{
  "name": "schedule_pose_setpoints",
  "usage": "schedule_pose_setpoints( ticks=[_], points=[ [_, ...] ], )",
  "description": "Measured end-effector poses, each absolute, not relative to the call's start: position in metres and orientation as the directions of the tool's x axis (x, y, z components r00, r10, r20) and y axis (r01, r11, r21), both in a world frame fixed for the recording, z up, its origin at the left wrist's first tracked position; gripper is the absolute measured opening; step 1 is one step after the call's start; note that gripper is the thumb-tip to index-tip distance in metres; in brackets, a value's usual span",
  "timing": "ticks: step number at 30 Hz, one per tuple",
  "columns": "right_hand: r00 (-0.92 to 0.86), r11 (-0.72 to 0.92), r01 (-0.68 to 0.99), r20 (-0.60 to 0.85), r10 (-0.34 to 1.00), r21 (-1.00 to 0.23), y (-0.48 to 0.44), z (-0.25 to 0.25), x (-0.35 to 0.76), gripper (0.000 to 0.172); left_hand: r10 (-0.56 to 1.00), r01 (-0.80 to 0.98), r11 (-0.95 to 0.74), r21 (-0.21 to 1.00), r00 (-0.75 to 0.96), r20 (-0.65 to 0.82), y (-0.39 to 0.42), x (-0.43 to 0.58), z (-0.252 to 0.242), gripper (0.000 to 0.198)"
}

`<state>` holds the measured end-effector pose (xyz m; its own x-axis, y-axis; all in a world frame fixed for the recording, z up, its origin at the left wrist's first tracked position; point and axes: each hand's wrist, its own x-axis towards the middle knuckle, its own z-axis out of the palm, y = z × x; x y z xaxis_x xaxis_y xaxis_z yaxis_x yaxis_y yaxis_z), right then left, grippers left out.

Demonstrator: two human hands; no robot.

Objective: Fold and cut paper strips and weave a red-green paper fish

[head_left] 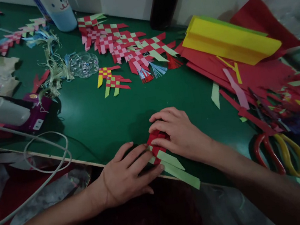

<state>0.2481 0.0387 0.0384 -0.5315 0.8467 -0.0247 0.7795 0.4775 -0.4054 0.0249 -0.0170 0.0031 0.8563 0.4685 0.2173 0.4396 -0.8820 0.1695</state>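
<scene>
Near the table's front edge lies a small woven piece of red and light green paper strips [155,150]. Two long green strip ends stick out from it toward the lower right. My right hand [178,132] curls its fingers and thumb over the red far end of the weave, hiding part of it. From the left, my left hand [130,169] rests with fingers stretched and apart, fingertips touching the weave's left side and a green strip. Its thumb side hangs by the table edge, away from the paper.
Finished woven paper fish [119,48], some with tassels, lie at the back. Scissors [269,154] with red and yellow handles sit at right beside paper scraps and folded yellow paper [227,40]. A white cable [68,149] loops at left, near a bottle [8,111].
</scene>
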Motion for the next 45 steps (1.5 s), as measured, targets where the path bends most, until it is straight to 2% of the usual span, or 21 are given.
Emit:
schedule_pose_setpoints(
  ticks=[7, 13, 19, 24, 31, 34, 37, 40, 42, 45],
  points=[
    [-0.52, 0.471, 0.783, -0.011, 0.854, -0.407, 0.037, 0.034, 0.248, 0.012, 0.46, 0.429, -0.886, 0.177, 0.86, 0.222, -0.017, 0.023, 0.003, 0.053],
    [-0.523, 0.479, 0.78, 0.002, 0.852, -0.402, 0.038, 0.034, 0.248, 0.012, 0.453, 0.436, -0.891, 0.125, 0.871, 0.192, -0.018, 0.024, 0.007, 0.06],
    [-0.505, 0.507, 0.793, 0.099, 0.857, -0.339, 0.024, 0.039, 0.257, 0.034, 0.462, 0.457, -0.887, 0.07, 0.871, 0.165, -0.02, 0.027, 0.013, 0.059],
    [-0.513, 0.563, 0.774, 0.233, 0.826, -0.291, -0.025, 0.042, 0.268, 0.028, 0.432, 0.419, -0.902, 0.107, 0.887, 0.161, -0.02, 0.025, 0.012, 0.063],
    [-0.478, 0.509, 0.805, 0.176, 0.861, -0.303, -0.075, 0.026, 0.272, 0.032, 0.501, 0.471, -0.865, 0.173, 0.836, 0.225, -0.026, 0.027, 0.008, 0.062],
    [-0.485, 0.535, 0.787, 0.228, 0.844, -0.306, -0.065, 0.027, 0.291, 0.03, 0.507, 0.467, -0.862, 0.198, 0.815, 0.281, -0.026, 0.029, 0.005, 0.062],
    [-0.324, 0.405, 0.877, 0.304, 0.896, -0.259, -0.034, 0.029, 0.327, 0.029, 0.506, 0.463, -0.862, 0.205, 0.81, 0.298, -0.024, 0.03, 0.004, 0.06],
    [-0.17, 0.215, 0.969, 0.301, 0.938, -0.123, 0.006, 0.024, 0.366, 0.038, 0.504, 0.463, -0.864, 0.2, 0.807, 0.307, -0.023, 0.03, 0.005, 0.059],
    [-0.146, 0.159, 0.987, 0.268, 0.952, -0.027, 0.028, 0.017, 0.382, 0.041, 0.505, 0.463, -0.863, 0.203, 0.803, 0.315, -0.022, 0.03, 0.007, 0.059],
    [-0.163, 0.171, 0.985, 0.275, 0.948, -0.007, 0.042, 0.006, 0.385, 0.038, 0.504, 0.462, -0.863, 0.206, 0.812, 0.294, -0.021, 0.031, 0.009, 0.06]
  ],
)
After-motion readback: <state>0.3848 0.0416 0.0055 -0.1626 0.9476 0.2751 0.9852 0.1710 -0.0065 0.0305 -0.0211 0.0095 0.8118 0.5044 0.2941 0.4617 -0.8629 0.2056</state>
